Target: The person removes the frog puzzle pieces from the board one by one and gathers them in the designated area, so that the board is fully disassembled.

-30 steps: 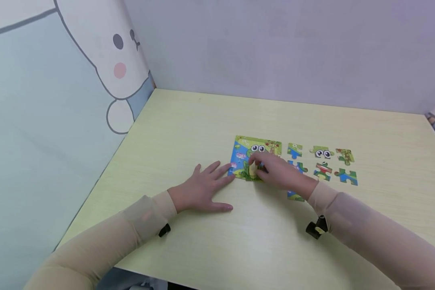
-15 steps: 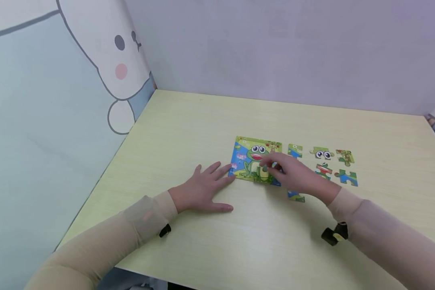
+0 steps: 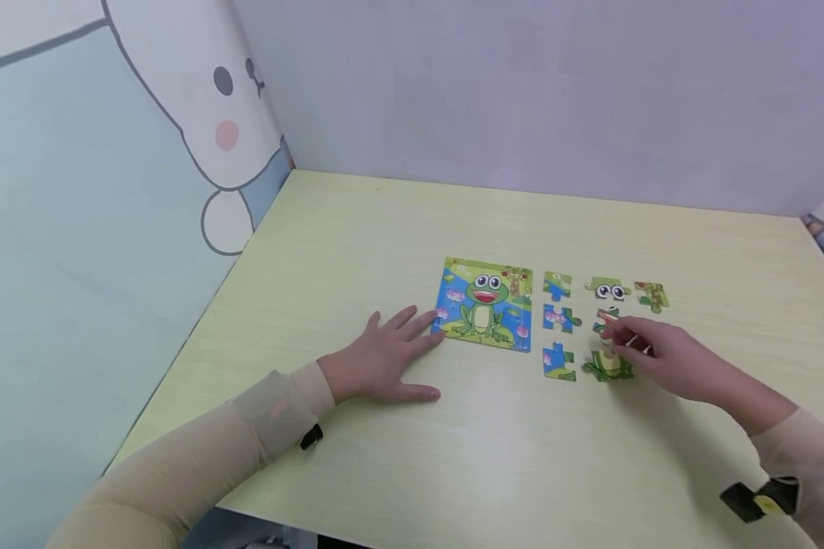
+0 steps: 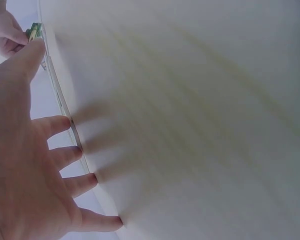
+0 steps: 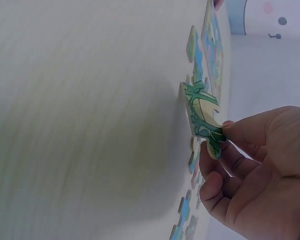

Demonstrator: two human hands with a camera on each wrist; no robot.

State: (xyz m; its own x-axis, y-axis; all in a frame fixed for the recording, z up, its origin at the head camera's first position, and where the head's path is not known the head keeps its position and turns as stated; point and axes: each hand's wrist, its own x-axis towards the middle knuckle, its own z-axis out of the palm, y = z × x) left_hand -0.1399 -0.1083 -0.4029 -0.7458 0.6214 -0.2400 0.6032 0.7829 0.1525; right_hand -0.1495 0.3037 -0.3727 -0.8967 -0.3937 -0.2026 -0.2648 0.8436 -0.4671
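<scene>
Between thumb and fingers my right hand [image 3: 666,358] pinches a green-and-cream puzzle piece [image 5: 204,112] with part of the frog's body on it. In the head view this piece is close over the table, at the near end of the middle column of loose pieces. My left hand [image 3: 384,358] lies with spread fingers on the table, fingertips at the left edge of the square frog puzzle board [image 3: 484,305]. The board shows a whole frog picture. A piece with the frog's red mouth [image 3: 604,316] is partly covered by my right hand.
Loose pieces lie right of the board: a column with a pink-flower piece [image 3: 559,318] and a blue-green corner piece [image 3: 558,362], plus an eyes piece [image 3: 609,290] and a tree piece [image 3: 652,296] farther right. A wall rises behind the table [image 3: 384,221].
My right hand has carried the frog-body piece from over the board rightward to the loose pieces, uncovering the whole board. My left hand has stayed in place.
</scene>
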